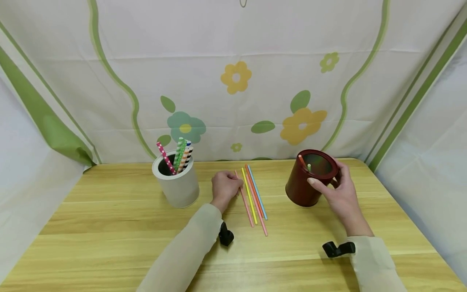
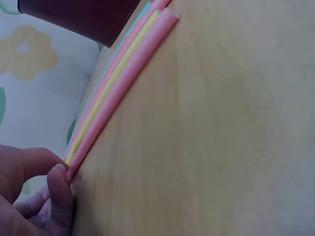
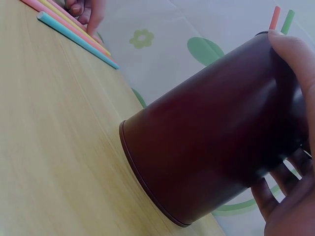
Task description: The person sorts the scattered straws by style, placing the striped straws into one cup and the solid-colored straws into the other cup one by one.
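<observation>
My left hand [image 1: 225, 187] pinches the upper end of a pink straw [image 1: 245, 202] between thumb and finger; in the left wrist view the pink straw [image 2: 123, 88] lies along the table under the fingertips. Beside it lie a yellow straw [image 1: 249, 196], an orange straw [image 1: 254, 190], another pink one and a blue straw [image 1: 257, 192]. At the right, my right hand [image 1: 342, 197] grips the dark red mug [image 1: 303, 184], thumb on the rim and fingers by the handle. An orange-red straw [image 3: 274, 17] and a green straw [image 3: 288, 22] stick out of the mug.
A white cup [image 1: 180, 188] at the left holds several patterned straws [image 1: 181, 156]. The wooden table [image 1: 109, 227] ends at a white cloth [image 1: 204, 32] with printed flowers behind it, and more cloth hangs at both sides.
</observation>
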A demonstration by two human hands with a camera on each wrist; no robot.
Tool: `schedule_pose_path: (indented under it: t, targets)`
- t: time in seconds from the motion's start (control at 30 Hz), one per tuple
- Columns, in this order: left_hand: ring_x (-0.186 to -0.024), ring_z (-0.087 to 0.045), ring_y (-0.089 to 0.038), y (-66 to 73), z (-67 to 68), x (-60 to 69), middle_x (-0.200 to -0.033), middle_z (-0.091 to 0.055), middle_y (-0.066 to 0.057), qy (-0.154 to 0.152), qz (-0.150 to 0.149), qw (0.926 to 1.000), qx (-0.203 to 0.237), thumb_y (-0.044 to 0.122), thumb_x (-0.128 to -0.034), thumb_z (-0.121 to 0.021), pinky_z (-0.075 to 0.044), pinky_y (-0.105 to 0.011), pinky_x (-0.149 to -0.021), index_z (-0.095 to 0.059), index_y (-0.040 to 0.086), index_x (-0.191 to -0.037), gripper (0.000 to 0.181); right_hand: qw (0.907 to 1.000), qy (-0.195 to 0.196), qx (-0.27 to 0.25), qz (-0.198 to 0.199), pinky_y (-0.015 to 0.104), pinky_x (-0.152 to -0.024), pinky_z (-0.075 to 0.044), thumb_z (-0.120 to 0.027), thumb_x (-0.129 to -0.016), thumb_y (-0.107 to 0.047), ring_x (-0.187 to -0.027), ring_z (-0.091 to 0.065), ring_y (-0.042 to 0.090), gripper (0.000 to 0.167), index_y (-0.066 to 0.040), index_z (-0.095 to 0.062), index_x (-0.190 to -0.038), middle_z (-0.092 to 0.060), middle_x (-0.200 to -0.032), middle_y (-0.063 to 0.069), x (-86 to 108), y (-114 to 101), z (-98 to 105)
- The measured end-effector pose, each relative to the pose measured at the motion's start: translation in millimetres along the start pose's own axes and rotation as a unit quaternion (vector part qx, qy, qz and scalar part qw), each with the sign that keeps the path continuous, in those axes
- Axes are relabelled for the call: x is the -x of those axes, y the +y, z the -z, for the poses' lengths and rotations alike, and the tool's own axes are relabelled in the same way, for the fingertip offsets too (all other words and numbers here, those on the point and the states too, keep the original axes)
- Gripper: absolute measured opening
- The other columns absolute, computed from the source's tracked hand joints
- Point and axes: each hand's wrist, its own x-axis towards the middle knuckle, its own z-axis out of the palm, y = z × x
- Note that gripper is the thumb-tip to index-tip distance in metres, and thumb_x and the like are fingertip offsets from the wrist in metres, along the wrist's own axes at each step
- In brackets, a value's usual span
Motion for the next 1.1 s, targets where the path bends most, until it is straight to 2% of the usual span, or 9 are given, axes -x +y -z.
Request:
schedule_pose_path:
  t: [0.2, 0.43, 0.6, 0.7, 0.87, 1.1]
  targets:
    - [-0.044, -0.060, -0.013, 4.8, -0.5, -3.4, -0.056, -0.068, -0.005, -0.010, 0.024, 0.9992, -0.032, -0.001, -0.0892, -0.078, -0.053, -0.023, -0.046, -0.073, 0.004, -0.072, 0.018, 1.0000, 0.001, 0.000, 0.003, 0.017, -0.104, -0.041, -0.083, -0.096, -0.022, -0.134, -0.046, 0.000, 0.085, -0.022, -0.033, -0.165, -0.050, -0.156, -0.005, 0.5, 0, -1]
    - [-0.037, -0.054, -0.011, 7.5, -1.4, -1.5, -0.045, -0.058, 0.000, -0.012, 0.021, 0.9979, -0.060, 0.002, -0.0913, -0.075, -0.048, -0.022, -0.042, -0.075, -0.001, -0.068, 0.023, 1.0000, 0.000, -0.005, 0.002, 0.017, -0.104, -0.041, -0.083, -0.096, -0.022, -0.135, -0.046, 0.000, 0.085, -0.023, -0.033, -0.165, -0.050, -0.154, -0.008, 0.4, 1, -1]
    - [-0.037, -0.052, -0.011, 9.3, -2.0, -0.8, -0.045, -0.057, 0.001, -0.009, 0.024, 0.9974, -0.067, 0.004, -0.0923, -0.074, -0.042, -0.022, -0.039, -0.067, 0.006, -0.060, 0.033, 1.0000, 0.000, -0.004, 0.002, 0.017, -0.105, -0.041, -0.083, -0.097, -0.022, -0.135, -0.045, 0.000, 0.085, -0.022, -0.033, -0.166, -0.049, -0.155, -0.007, 0.5, 0, 0]
    - [-0.038, -0.052, -0.011, 10.4, -0.7, -0.8, -0.046, -0.058, 0.001, -0.016, 0.028, 0.9971, -0.069, 0.007, -0.0940, -0.074, -0.042, -0.023, -0.040, -0.064, 0.009, -0.058, 0.038, 1.0000, 0.001, -0.003, 0.001, 0.016, -0.104, -0.041, -0.083, -0.096, -0.023, -0.135, -0.046, -0.001, 0.085, -0.023, -0.033, -0.165, -0.050, -0.155, -0.007, 1.0, 0, 0]
    - [-0.042, -0.054, -0.012, 9.8, 3.2, -1.1, -0.048, -0.058, 0.001, -0.034, 0.037, 0.9981, -0.036, 0.008, -0.0964, -0.072, -0.047, -0.024, -0.046, -0.068, 0.006, -0.064, 0.033, 1.0000, 0.002, -0.004, 0.001, 0.018, -0.106, -0.041, -0.083, -0.096, -0.023, -0.135, -0.046, -0.001, 0.085, -0.024, -0.034, -0.165, -0.050, -0.154, -0.008, 1.0, 0, -1]
    - [-0.053, -0.059, -0.014, 6.1, 10.0, 3.0, -0.061, -0.064, -0.003, -0.050, 0.041, 0.9971, 0.041, 0.008, -0.0984, -0.070, -0.053, -0.024, -0.051, -0.073, 0.000, -0.087, 0.014, 1.0000, 0.005, -0.007, 0.003, 0.021, -0.106, -0.040, -0.084, -0.096, -0.021, -0.134, -0.046, 0.000, 0.085, -0.023, -0.035, -0.165, -0.050, -0.152, -0.010, 0.1, 1, -1]
